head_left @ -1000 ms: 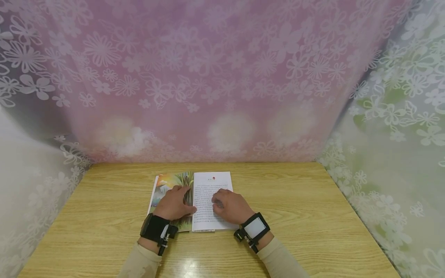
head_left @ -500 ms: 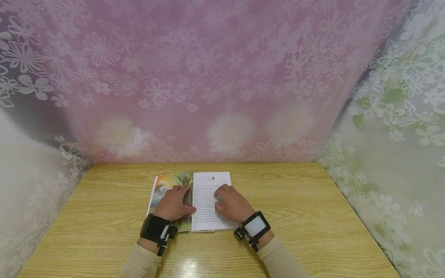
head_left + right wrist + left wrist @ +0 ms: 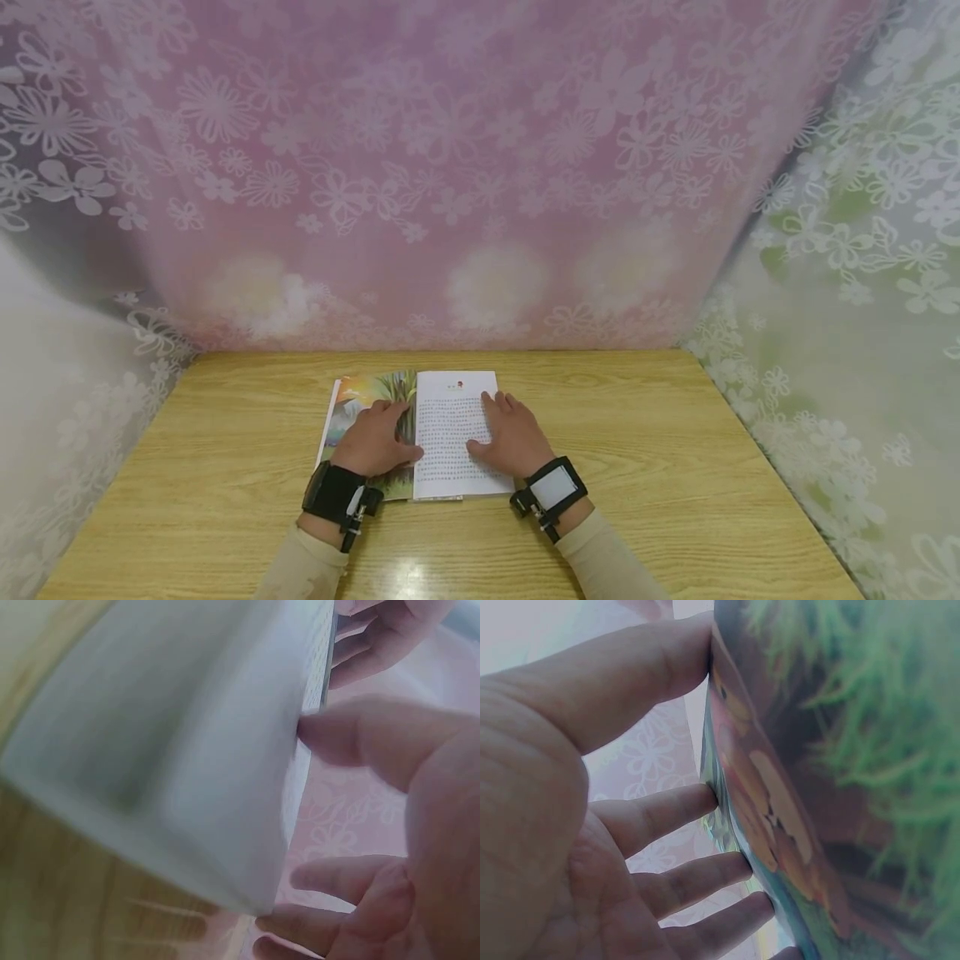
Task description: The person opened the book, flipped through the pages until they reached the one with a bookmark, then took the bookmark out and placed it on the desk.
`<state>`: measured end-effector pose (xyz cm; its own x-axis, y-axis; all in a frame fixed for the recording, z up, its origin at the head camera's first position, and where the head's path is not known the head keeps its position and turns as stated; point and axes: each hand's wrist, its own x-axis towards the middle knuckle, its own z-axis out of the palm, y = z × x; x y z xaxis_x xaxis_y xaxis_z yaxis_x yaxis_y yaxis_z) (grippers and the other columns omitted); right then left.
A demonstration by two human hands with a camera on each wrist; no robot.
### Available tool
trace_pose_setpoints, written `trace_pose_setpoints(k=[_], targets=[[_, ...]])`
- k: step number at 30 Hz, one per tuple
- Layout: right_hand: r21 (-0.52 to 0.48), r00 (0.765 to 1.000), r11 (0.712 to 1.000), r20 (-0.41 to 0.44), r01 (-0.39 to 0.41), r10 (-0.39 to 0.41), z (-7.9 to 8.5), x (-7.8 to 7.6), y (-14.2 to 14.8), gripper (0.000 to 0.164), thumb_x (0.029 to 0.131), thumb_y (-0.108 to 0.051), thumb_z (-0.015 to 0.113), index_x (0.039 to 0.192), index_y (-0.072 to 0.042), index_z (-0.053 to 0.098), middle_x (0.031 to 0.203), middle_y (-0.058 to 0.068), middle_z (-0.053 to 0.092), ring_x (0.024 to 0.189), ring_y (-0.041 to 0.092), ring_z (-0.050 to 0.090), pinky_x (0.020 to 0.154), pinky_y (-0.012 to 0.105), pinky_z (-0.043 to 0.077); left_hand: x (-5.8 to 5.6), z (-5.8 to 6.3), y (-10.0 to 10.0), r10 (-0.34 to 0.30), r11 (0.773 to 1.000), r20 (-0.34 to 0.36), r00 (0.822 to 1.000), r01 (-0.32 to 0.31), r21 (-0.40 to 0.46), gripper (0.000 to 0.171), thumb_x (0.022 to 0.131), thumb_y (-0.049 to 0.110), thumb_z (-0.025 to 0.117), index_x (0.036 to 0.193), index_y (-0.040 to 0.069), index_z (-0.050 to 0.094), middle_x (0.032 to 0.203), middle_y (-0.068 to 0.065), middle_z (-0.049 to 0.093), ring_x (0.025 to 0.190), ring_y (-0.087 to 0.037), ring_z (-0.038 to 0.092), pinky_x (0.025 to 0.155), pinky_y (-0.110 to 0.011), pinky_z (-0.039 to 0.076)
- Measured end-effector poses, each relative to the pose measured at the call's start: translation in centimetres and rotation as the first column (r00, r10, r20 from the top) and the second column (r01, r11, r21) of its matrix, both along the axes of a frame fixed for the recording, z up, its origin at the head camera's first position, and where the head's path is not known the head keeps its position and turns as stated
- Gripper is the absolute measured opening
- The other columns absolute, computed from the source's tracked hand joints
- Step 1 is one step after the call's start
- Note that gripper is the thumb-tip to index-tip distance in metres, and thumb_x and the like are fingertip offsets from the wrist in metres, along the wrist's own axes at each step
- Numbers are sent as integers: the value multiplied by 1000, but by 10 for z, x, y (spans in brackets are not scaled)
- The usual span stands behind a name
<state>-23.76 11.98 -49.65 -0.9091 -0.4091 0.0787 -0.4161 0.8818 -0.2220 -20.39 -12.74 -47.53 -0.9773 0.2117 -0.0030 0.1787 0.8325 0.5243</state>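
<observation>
An open book (image 3: 450, 417) lies flat on the wooden table, a coloured picture page (image 3: 855, 787) on its left side and a white page of printed text (image 3: 217, 750) on its right. My left hand (image 3: 375, 439) rests on the picture page, fingers spread and fairly straight, the thumb near the centre fold. In the left wrist view its fingertips touch the paper. My right hand (image 3: 513, 437) lies over the text page's right edge with the fingers extended. The right wrist view shows its thumb (image 3: 337, 735) touching the page. Each wrist wears a black band with a small device.
The wood-grain table (image 3: 637, 433) spreads around the book on all sides. A pink flowered curtain (image 3: 450, 208) hangs behind its far edge. Pale flowered cloth (image 3: 862, 333) borders the right side, and similar cloth (image 3: 75, 375) the left.
My right hand has shifted a little to the right across the text page, and its fingers have gone from curled to extended. The left hand and the book have stayed put.
</observation>
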Motion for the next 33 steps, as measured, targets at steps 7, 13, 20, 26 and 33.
trace_pose_setpoints(k=[7, 13, 20, 26, 33], targets=[[50, 994, 996, -67, -79, 83, 4, 1, 2, 62, 90, -45, 61, 135, -3, 56, 141, 22, 43, 133, 37, 37, 107, 48, 30, -1, 0, 1, -6, 1000, -5, 1000, 6, -1, 74, 82, 37, 74, 142, 4, 46, 137, -24, 43, 120, -46, 44, 84, -52, 46], [48, 996, 996, -55, -70, 72, 6, 2, -1, 72, 89, -43, 64, 145, -3, 43, 140, 13, 48, 133, 30, 40, 109, 50, 24, -1, 0, 1, -8, 1000, -1, 1000, 8, 5, 75, 82, 37, 74, 143, 4, 45, 137, -25, 43, 120, -46, 44, 84, -52, 46], [-72, 997, 995, -6, -72, 72, 7, 3, -4, 72, 88, -33, 68, 148, -5, 39, 130, 10, 58, 121, 30, 52, 101, 45, 37, -1, -1, -1, -9, 1000, 6, 1000, 9, -7, 74, 83, 38, 73, 143, 4, 46, 136, -25, 44, 120, -46, 44, 84, -53, 46], [-146, 989, 981, 56, -127, 136, 10, 4, -10, 62, 90, -25, 65, 146, -10, 43, 122, 5, 62, 110, 22, 58, 88, 35, 47, -1, -1, -2, -11, 1000, -4, 1000, 11, -16, 74, 82, 38, 74, 142, 3, 47, 135, -25, 45, 118, -46, 46, 83, -52, 46], [-250, 954, 966, 265, -71, 138, 20, 7, -11, 47, 97, -40, 54, 130, -8, 52, 109, 0, 62, 87, 10, 57, 74, 28, 46, -2, -3, -1, -4, 1000, -4, 1000, 4, -13, 74, 83, 39, 73, 143, 5, 46, 137, -24, 43, 120, -45, 45, 82, -51, 47]])
